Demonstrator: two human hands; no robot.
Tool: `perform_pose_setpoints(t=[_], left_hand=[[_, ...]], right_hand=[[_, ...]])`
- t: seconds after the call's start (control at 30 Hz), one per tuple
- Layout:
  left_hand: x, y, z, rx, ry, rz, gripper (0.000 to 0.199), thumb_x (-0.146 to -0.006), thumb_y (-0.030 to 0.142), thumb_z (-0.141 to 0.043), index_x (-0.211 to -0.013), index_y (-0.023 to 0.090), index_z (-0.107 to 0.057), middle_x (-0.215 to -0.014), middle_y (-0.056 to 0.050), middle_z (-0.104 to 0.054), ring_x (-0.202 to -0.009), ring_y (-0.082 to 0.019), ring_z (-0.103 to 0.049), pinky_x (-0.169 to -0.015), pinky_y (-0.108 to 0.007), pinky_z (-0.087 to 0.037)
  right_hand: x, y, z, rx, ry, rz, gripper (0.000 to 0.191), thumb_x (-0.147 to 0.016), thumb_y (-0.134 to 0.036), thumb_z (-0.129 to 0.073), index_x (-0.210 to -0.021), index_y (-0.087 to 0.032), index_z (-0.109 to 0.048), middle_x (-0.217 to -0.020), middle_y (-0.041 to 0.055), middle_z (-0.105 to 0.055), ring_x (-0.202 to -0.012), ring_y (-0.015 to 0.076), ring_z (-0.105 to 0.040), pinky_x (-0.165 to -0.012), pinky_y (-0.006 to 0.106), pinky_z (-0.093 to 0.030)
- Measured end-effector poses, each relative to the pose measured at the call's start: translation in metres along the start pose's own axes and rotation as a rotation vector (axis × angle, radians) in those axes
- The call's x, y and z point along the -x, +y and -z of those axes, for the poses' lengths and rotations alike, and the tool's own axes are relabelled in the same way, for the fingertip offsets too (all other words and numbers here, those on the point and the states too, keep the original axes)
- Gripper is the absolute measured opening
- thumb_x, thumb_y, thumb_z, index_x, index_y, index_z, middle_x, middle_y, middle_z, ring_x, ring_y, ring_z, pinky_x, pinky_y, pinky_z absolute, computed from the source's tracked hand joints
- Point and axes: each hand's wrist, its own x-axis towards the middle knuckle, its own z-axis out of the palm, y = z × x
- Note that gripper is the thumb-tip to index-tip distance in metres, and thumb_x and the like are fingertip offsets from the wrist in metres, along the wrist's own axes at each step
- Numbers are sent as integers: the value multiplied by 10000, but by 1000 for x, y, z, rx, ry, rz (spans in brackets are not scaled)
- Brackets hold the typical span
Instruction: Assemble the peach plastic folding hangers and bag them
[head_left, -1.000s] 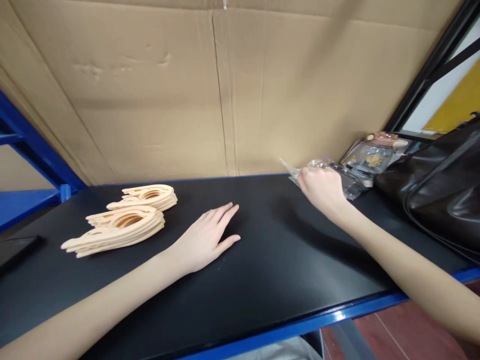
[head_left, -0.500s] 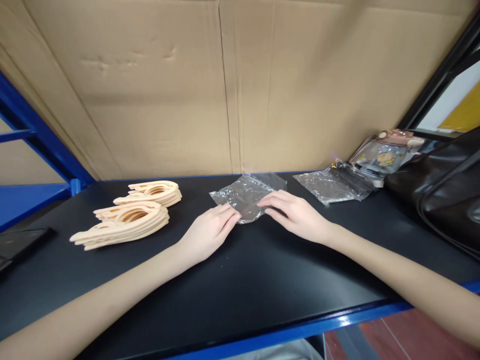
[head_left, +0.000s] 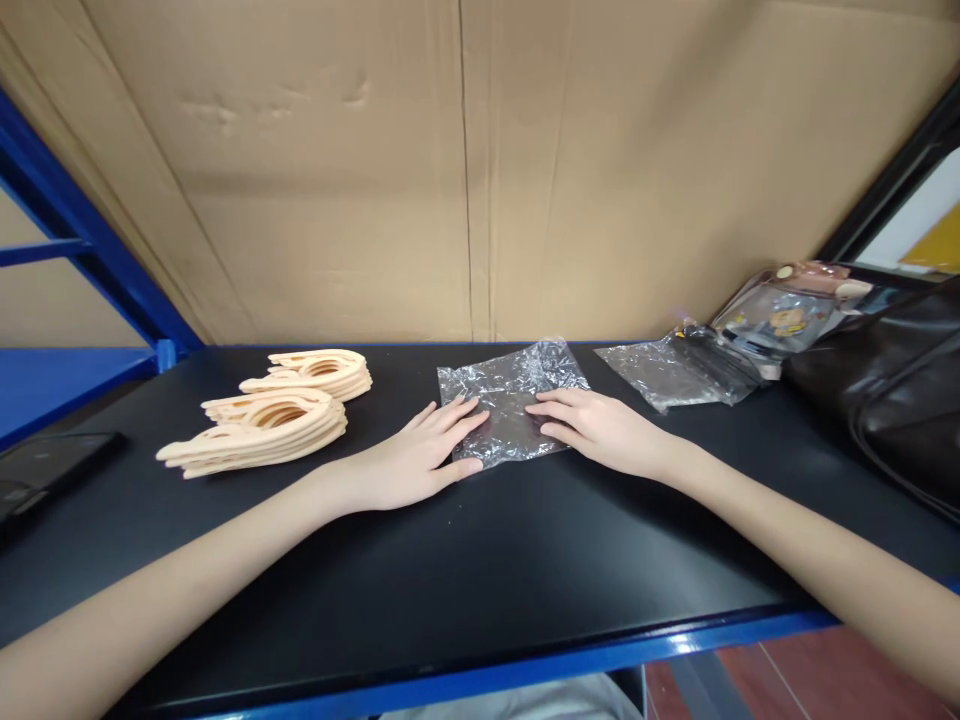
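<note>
A clear, crinkled plastic bag (head_left: 514, 385) lies flat on the black table (head_left: 480, 580). My left hand (head_left: 420, 455) rests with fingers spread on the bag's left part. On its right part lie the fingertips of my right hand (head_left: 600, 428), fingers extended and a little apart. Neither hand grips anything. To the left are two stacks of pale wooden cut-out pieces, a nearer stack (head_left: 259, 432) and a smaller one (head_left: 319, 373) behind it.
More clear plastic bags (head_left: 675, 370) lie at the right, beside a clear pouch with a pinkish top (head_left: 787, 315) and a dark leather bag (head_left: 892, 380). A dark phone-like device (head_left: 52, 475) is at the far left. Cardboard (head_left: 337, 180) stands behind.
My left hand has opened and spread its fingers on the plastic bag, which now lies flatter and wider. My right hand is still on its right part. The view has shifted slightly.
</note>
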Motion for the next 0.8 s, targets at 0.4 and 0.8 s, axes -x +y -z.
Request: perform_pose_setpoints(t=[0.4, 0.8], left_hand=[[13, -6, 22, 16, -165, 54, 673, -923, 607, -317, -1485, 309, -98, -1554, -61, -43, -1425, -307, -52, -1110, -535, -205], [1, 4, 3, -188, 348, 199, 364, -947, 385, -299, -1023, 130, -547, -1074, -126, -581, -1020, -282, -524, -902, -458, -425]], right_hand=[[5, 7, -1, -91, -98, -14, 446, -971, -419, -348, -1367, -253, -472, -1460, 103, -380, -1336, 275, -369, -1083, 476, -328], [1, -15, 7, -169, 58, 45, 293, -921, -262, -470, -1186, -224, -588, -1116, 57, -610, -1022, 197, -589, -895, 379, -502]])
